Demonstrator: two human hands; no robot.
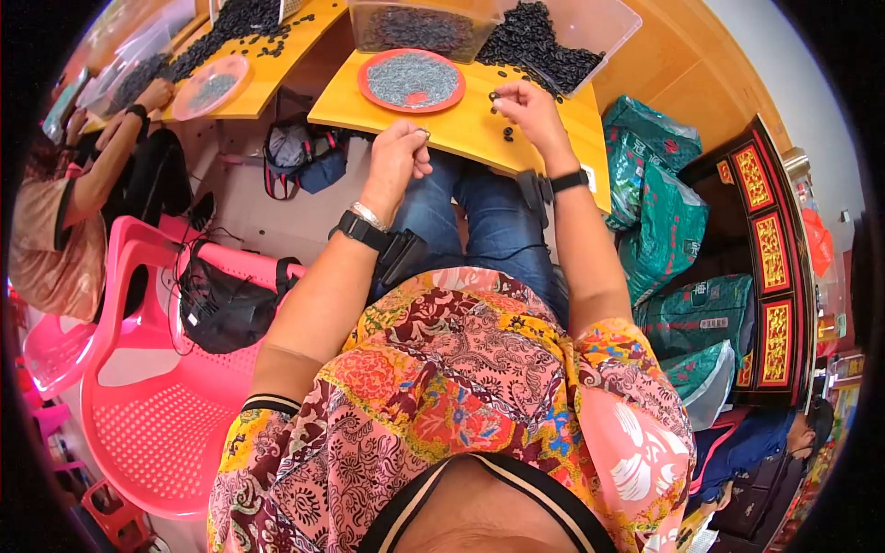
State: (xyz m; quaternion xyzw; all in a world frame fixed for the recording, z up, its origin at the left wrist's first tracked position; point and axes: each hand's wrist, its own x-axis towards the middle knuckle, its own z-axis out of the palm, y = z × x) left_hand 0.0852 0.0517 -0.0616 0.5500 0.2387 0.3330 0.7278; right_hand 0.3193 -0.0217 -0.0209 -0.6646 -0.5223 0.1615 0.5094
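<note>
My left hand point(398, 158) is closed just in front of the table edge, thumb against the curled fingers. Something tiny shows at its fingertips, too small to make out. Over the tabletop, my right hand point(535, 118) pinches a small black plastic piece point(493, 97) between thumb and forefinger. Two similar loose black pieces point(508, 135) lie on the wood just below that hand. Between and beyond my hands sits a red plate point(366, 81) heaped with small grey metal parts point(412, 77), with a red bit among them.
Behind the plate, a clear bin point(489, 37) and a tipped clear bin point(616, 23) hold black pieces, some spilled on the yellow table point(359, 115). Green bags point(664, 221) stand at right. A pink chair point(166, 424) is at left, near a person point(69, 221) working by a pink plate point(235, 69).
</note>
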